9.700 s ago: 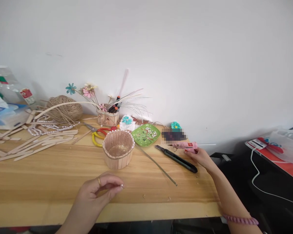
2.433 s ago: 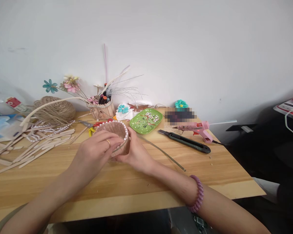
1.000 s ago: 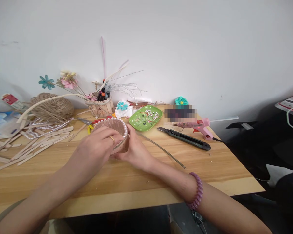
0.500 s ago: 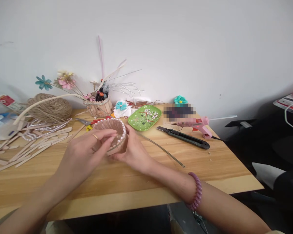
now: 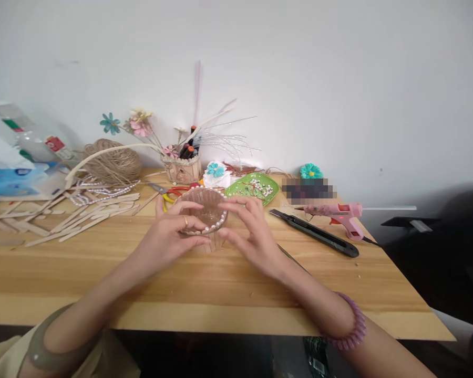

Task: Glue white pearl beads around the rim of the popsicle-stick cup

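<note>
A small round basket (image 5: 207, 207) made of craft sticks, with a string of white pearls around its rim, stands on the wooden table (image 5: 205, 283). My left hand (image 5: 169, 233) wraps its left side, fingers curled on the pearl rim, a ring on one finger. On the basket's right side my right hand (image 5: 252, 231) cups it, fingertips touching the rim. Both hands grip the basket, which sits upright between them.
A pink glue gun (image 5: 337, 212) and a black utility knife (image 5: 315, 233) lie to the right. A green dish of pearls (image 5: 254, 188), scissors (image 5: 169, 191), a stick pot of flowers (image 5: 181, 168), a twine ball (image 5: 112, 163) and loose craft sticks (image 5: 86, 212) lie behind and left.
The basket, tilted toward me half a second ago, now stands upright. My right hand came from behind it to its right side. The view has shifted left.
</note>
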### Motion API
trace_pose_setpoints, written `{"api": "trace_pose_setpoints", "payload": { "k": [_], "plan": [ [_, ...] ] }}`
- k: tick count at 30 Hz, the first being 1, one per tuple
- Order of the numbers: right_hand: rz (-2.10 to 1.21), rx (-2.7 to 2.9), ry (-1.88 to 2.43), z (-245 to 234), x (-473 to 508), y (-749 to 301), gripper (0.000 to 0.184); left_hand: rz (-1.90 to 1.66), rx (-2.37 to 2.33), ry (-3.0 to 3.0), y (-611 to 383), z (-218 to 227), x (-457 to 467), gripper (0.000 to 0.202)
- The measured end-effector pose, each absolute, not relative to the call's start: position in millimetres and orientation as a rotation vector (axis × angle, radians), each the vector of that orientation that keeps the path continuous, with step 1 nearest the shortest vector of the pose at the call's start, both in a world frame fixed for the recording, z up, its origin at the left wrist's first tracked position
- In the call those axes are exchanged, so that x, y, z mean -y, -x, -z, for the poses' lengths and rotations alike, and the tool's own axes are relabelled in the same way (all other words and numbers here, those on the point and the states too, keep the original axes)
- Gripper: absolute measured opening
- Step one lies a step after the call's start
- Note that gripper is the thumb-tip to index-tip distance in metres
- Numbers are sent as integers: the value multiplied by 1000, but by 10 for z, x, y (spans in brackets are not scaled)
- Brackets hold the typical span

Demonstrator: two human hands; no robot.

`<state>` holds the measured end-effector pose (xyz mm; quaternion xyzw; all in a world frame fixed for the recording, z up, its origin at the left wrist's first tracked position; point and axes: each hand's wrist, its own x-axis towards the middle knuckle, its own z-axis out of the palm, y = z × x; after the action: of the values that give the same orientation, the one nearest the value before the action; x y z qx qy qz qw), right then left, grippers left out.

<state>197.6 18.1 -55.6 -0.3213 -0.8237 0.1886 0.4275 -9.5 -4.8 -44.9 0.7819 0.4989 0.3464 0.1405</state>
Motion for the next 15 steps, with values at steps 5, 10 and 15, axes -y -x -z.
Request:
{"api": "trace_pose_setpoints", "payload": {
  "k": [5,10,15],
  "plan": [
    [-406,2150,633,385,-236,-1896,10,-998,-1463,-2171,63,437,17,7],
    [-543,2191,672,341,-245,-1818,9,-999,-1460,-2122,52,422,7,8],
    [-580,2194,687,330,-240,-1829,8,-970,-1444,-2120,44,388,4,9]
  ]
}}
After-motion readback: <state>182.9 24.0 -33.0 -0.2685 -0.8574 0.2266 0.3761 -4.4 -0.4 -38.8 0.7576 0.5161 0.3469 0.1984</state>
